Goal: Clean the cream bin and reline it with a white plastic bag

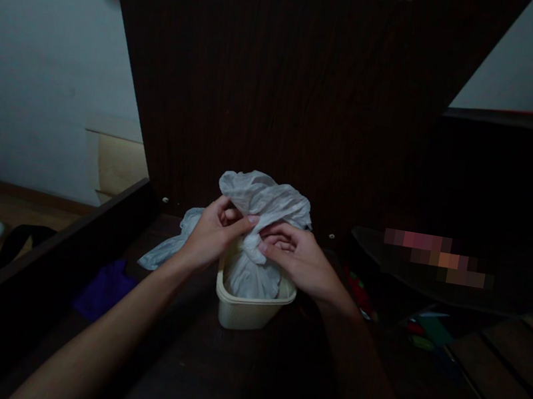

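Observation:
A white plastic bag [254,278] sits partly inside a cream-coloured tub [248,315], its twisted neck and loose upper part standing above the rim. My left hand [215,235] pinches the bag's neck from the left, thumb pressed against the twist. From the right, my right hand [295,255] grips the same twisted part with curled fingers. Both hands are above the tub, close together. Whatever lies inside the bag is hidden by the plastic.
Another pale plastic bag [165,247] lies left of the tub, with a purple cloth-like item [105,289] nearer me. Behind rises a dark wooden panel [283,94]. A raised dark edge [44,259] runs along the left. Small coloured items [426,339] lie at right.

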The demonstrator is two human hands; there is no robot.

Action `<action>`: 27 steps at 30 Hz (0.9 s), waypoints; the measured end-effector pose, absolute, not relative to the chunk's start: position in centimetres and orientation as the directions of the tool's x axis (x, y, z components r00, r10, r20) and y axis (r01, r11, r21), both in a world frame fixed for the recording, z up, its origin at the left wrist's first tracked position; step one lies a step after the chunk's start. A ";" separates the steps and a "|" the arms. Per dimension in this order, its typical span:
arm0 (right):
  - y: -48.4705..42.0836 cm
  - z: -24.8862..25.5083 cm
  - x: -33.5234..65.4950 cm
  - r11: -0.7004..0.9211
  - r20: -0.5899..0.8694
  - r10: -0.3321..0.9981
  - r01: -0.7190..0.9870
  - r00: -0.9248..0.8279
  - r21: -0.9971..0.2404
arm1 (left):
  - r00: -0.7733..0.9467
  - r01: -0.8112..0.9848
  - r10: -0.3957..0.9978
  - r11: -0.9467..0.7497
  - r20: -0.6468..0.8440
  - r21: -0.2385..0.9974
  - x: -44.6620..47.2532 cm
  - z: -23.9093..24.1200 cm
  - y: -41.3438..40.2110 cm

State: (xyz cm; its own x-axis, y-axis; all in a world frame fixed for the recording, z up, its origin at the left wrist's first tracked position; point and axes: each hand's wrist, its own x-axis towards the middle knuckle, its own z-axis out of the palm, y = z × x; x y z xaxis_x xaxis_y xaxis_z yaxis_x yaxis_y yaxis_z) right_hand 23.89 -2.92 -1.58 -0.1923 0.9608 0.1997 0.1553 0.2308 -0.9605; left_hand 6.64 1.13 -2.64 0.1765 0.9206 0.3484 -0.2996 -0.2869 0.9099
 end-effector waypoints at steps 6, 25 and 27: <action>-3.4 -1.1 23.9 0.319 0.300 0.944 0.151 -0.135 -0.936 | 0.179 -0.222 0.921 -0.305 0.346 0.926 6.4 -2.5 1.5; -3.1 -2.0 23.9 0.319 0.267 0.947 0.420 -0.180 -0.849 | 0.252 -0.134 0.890 -0.358 0.381 0.924 6.0 -2.0 0.7; -3.1 -2.1 23.7 0.307 0.252 0.950 0.417 -0.183 -0.855 | 0.259 -0.136 0.881 -0.373 0.396 0.918 6.1 -1.8 0.5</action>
